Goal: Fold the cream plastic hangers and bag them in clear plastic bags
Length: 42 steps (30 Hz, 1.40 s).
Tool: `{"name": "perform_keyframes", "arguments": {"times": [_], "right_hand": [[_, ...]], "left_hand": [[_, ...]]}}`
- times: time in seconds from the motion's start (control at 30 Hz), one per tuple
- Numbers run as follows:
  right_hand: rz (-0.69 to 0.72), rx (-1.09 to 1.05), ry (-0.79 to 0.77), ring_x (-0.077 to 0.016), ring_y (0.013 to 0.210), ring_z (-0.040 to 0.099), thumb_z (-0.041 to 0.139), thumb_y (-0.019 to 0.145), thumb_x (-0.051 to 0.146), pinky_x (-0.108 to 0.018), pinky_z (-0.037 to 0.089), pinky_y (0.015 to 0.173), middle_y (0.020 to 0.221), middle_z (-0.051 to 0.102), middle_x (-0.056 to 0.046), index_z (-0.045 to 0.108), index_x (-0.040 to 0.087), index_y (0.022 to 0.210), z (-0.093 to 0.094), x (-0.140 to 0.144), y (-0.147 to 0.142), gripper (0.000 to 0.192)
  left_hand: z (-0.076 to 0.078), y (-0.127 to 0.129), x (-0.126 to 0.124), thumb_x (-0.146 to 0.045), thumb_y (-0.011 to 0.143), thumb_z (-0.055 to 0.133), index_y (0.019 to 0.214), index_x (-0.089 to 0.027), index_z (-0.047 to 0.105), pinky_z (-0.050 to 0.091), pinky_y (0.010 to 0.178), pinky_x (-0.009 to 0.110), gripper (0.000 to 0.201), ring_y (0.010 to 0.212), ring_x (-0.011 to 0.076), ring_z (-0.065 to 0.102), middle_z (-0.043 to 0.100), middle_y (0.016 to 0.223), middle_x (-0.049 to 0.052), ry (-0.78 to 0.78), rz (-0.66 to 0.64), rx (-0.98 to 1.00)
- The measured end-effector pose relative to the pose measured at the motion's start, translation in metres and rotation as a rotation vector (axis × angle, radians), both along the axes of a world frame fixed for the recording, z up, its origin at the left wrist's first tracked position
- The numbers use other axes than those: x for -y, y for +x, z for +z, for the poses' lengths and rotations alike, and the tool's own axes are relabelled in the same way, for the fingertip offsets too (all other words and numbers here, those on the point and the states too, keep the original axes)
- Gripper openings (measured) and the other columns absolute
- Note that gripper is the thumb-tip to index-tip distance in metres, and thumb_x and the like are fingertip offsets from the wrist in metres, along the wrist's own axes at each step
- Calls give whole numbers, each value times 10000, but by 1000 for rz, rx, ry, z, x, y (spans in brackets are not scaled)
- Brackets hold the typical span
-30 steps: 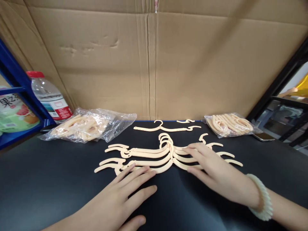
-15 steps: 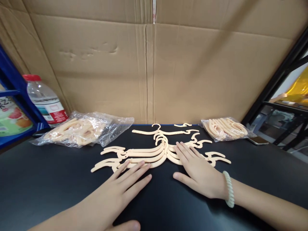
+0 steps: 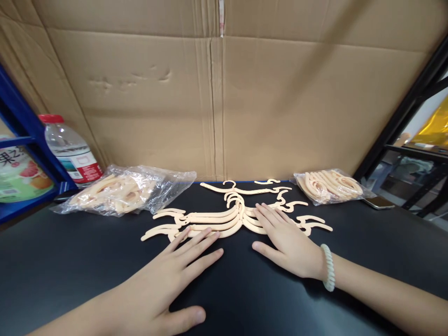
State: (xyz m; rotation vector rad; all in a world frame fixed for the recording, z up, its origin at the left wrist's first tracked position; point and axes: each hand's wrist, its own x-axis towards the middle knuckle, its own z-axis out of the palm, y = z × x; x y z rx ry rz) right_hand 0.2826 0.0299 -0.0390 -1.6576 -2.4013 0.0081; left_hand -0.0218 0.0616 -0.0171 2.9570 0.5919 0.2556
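Observation:
Several small cream plastic hangers [image 3: 213, 220] lie overlapped in a row on the black tabletop [image 3: 70, 261]. My left hand [image 3: 175, 275] lies flat, palm down, with its fingertips touching the nearest hanger's left half. My right hand [image 3: 287, 240], a pale bead bracelet [image 3: 328, 267] on its wrist, rests flat on the hangers' right arms. Neither hand grips anything. One more hanger [image 3: 245, 189] lies apart, further back.
An open clear bag of hangers [image 3: 119, 190] lies at the back left, a sealed bag of hangers [image 3: 331, 185] at the back right with a phone [image 3: 376, 201] beside it. A water bottle [image 3: 68, 149] and blue shelf [image 3: 21, 116] stand left. A cardboard wall [image 3: 224, 102] closes the back.
My right hand has slid left and pulled back toward me over the hangers' right arms, pushing them closer together. My left hand has barely moved.

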Motion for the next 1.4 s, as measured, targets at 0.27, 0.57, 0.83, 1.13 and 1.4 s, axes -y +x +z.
{"name": "perform_keyframes", "arguments": {"times": [0.27,0.57,0.83,1.13,1.4], "right_hand": [[142,-111,54,-298,1392,261,396,943,493,-509,316,1108,1472,373,-112,355,188,1424,3,-6,15,571],[99,38,24,-316,1418,160,385,914,574,-560,200,1137,1511,288,-145,251,121,1472,1,-21,49,731],[17,25,-150,-345,1396,218,352,871,671,-550,201,1136,1514,258,-165,273,88,1466,10,-23,63,836],[30,-10,-169,-349,1351,333,559,776,627,-530,300,1116,1485,343,-142,278,155,1469,18,-23,98,884],[30,-110,-215,-320,1282,443,646,738,502,-469,409,1062,1404,453,-163,339,113,1429,28,-19,108,851]], "left_hand": [[2,-1,-3,-496,862,545,1491,-296,181,163,1084,656,754,1403,372,182,192,1547,97,-53,-31,-64],[4,-2,-9,-445,929,448,1492,-276,186,142,1132,585,643,1416,317,192,229,1543,76,-7,96,-57],[4,-31,-60,-610,845,489,1499,-180,166,200,1136,533,847,1395,334,259,269,1527,130,67,296,-69],[18,-44,-67,-515,884,505,1466,-210,287,398,1047,380,693,1284,279,460,442,1439,112,2,253,-54],[17,-47,-71,-498,891,503,1400,-239,425,388,1064,419,576,1297,286,449,453,1439,72,27,239,-85]]}}
